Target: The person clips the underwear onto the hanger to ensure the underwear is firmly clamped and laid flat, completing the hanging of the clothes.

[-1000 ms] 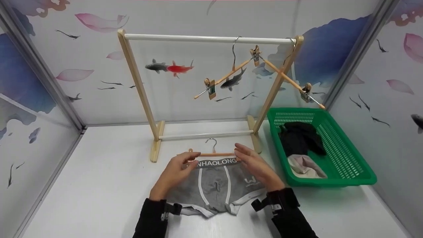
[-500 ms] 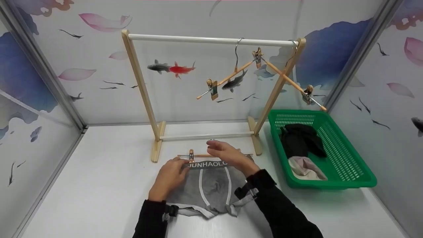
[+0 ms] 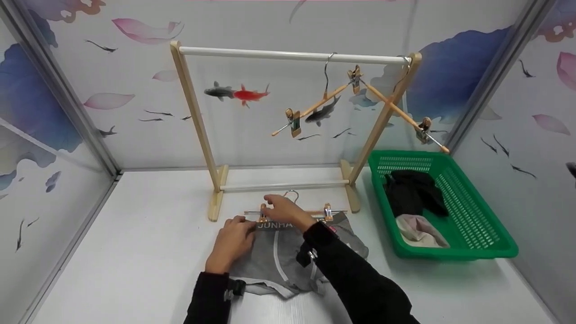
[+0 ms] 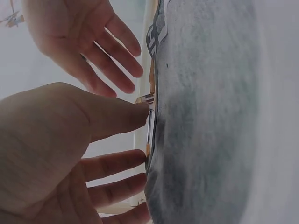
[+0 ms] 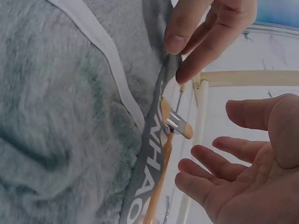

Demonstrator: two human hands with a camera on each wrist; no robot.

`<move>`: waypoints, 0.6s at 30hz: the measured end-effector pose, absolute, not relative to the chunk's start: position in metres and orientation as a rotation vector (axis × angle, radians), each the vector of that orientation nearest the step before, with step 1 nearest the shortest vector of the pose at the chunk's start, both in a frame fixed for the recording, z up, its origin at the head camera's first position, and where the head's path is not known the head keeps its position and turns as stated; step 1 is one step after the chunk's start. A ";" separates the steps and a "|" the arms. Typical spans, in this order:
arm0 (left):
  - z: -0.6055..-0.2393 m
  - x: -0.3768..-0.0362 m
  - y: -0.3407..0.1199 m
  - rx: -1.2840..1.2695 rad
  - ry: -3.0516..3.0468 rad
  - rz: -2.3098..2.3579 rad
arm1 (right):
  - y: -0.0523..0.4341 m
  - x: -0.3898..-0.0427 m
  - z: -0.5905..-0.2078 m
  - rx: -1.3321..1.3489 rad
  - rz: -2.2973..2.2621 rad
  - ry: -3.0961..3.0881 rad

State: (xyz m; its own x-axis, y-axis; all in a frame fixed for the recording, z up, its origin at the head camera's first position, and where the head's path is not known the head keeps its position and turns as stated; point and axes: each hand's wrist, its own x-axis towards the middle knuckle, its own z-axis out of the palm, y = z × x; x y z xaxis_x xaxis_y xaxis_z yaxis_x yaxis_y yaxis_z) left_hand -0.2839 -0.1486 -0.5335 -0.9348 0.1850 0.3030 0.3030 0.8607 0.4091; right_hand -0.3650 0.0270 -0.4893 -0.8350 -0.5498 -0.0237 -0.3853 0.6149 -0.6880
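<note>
Since half a second ago the right hand (image 3: 281, 209) has slid leftward along the clip hanger (image 3: 297, 211), from near its hook to its left clip (image 3: 262, 217), baring the right clip (image 3: 328, 211). The left hand (image 3: 235, 240) has barely shifted at the left end of the waistband.

The grey underpants (image 3: 288, 256) lie flat on the white worktop (image 3: 135, 234), the waistband against the hanger bar, in front of the wooden rack (image 3: 288, 130).

The head view shows the whole layout: two more hangers hang slanted on the rack's top rail, and a green basket (image 3: 468, 216) of dark and pale clothes sits to the right. It does not show what the fingers do at the clip.

The right wrist view does: the left hand (image 5: 210, 28) pinches the waistband edge between thumb and finger, just above the clip (image 5: 175, 123), which sits on the band. The right hand (image 5: 252, 163) hovers beside it, fingers spread and relaxed, touching nothing visible.

The left wrist view shows the left thumb tip (image 4: 126, 114) at the metal clip (image 4: 148, 100) and the right hand's fingers (image 4: 112, 56) straight above it.

Whether the clip actually bites the cloth is hard to make out; the lettering on the waistband is partly covered by the hands.
</note>
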 end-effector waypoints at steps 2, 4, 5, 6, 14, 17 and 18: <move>-0.534 -0.283 -0.148 -0.367 -2.816 -0.669 | 0.024 -0.367 -0.493 -0.791 -0.964 2.641; -0.533 -0.282 -0.147 -0.359 -2.844 -0.672 | 0.023 -0.368 -0.497 -0.803 -0.905 2.666; -0.533 -0.282 -0.147 -0.355 -2.852 -0.668 | 0.022 -0.368 -0.498 -0.808 -0.880 2.677; -0.533 -0.282 -0.147 -0.351 -2.859 -0.669 | 0.022 -0.367 -0.499 -0.818 -0.860 2.687; -0.532 -0.280 -0.146 -0.361 -2.858 -0.618 | 0.021 -0.361 -0.503 -0.997 -0.729 2.745; -0.532 -0.279 -0.145 -0.355 -2.866 -0.620 | 0.020 -0.359 -0.504 -1.036 -0.696 2.797; -0.532 -0.278 -0.144 -0.352 -2.871 -0.619 | 0.020 -0.358 -0.504 -1.040 -0.683 2.816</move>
